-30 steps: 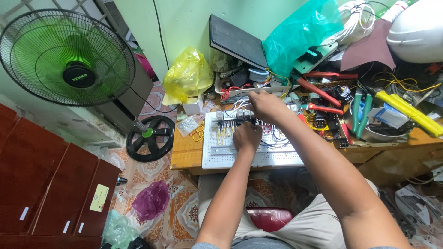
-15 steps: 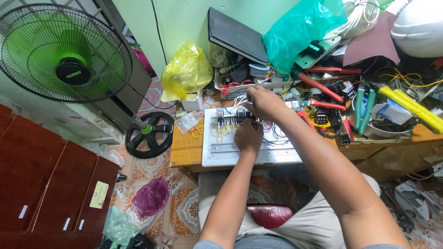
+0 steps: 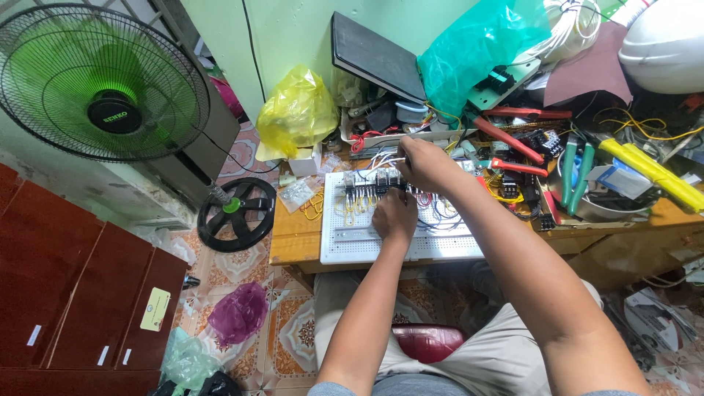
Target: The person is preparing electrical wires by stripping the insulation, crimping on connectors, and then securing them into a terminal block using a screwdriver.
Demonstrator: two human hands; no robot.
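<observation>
- Left hand [image 3: 394, 215] lay curled on the white board [image 3: 367, 246], steadying it.
- Right hand [image 3: 424, 163] pinched a thin wire [image 3: 381, 160] at the far row: light, floppy, best gripped near its end.

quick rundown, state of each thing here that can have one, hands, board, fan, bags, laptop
left hand: resting on the white board, fingers curled
right hand: pinching a white wire at the board's far edge
white board: flat on the table, wired up
fan: upright; cannot tell if running
yellow bag: full, tied
teal bag: bulging
laptop: shut, propped against the wall
</observation>
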